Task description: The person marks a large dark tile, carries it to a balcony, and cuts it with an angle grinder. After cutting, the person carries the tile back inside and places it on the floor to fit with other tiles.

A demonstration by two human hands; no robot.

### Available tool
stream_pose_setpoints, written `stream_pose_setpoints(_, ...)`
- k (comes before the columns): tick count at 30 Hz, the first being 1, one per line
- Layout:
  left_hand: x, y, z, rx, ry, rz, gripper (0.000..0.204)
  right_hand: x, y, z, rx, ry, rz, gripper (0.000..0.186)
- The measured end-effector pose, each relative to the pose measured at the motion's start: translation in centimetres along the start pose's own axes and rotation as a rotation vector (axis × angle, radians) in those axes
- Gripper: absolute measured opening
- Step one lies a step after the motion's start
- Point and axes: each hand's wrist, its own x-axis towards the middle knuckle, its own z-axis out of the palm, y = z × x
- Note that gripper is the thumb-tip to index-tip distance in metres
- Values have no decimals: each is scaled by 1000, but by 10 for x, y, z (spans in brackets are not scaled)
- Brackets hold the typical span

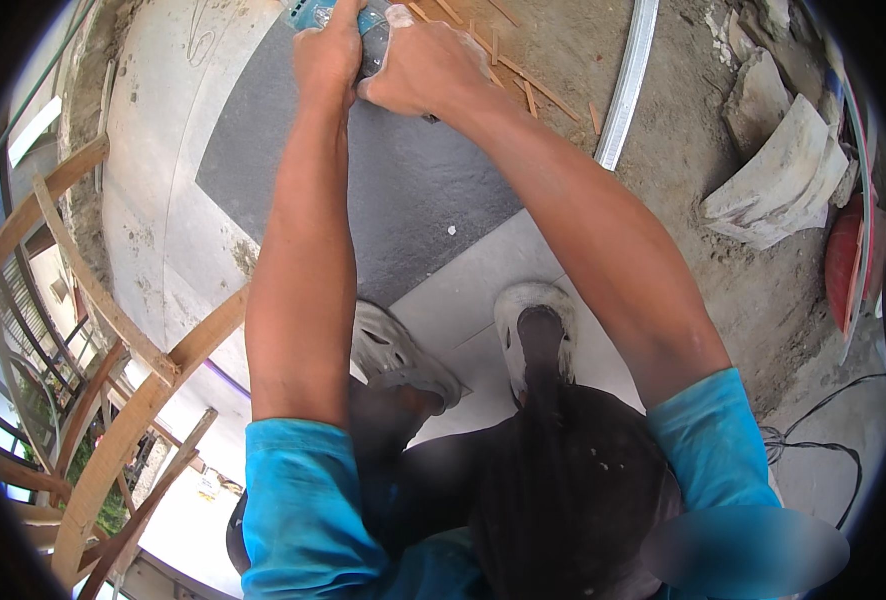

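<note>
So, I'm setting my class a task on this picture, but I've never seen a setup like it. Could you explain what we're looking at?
There is no machine arm here: it's a person working bare-handed. The single picture comes from a wide fisheye camera worn on the head, looking down, so edges bend near the rim. The left hand and right hand together hold a blue-green tool, partly cut off by the top edge, so its exact kind is unclear. Below it is a dark grey slab with a small white chip on it, beside paler paving. To the right are thin wooden strips and a metal channel; to the left, a wooden frame.
</note>
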Motion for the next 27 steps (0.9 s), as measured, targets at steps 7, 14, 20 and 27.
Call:
stream_pose_setpoints(7,-2,0,0,16,-5,-9,42,7,10,15,25,140,-75,90)
stream_pose_setpoints(14,-9,6,2,12,-14,-20,43,-2,7,4,25,54,-24,76)
stream_pose_setpoints(20,-9,2,2,57,3,-7,44,2,12,14,35,100,-48,84)
stream_pose_setpoints(27,-14,7,3,42,-11,-40,45,2,14,17,19,149,-70,77)
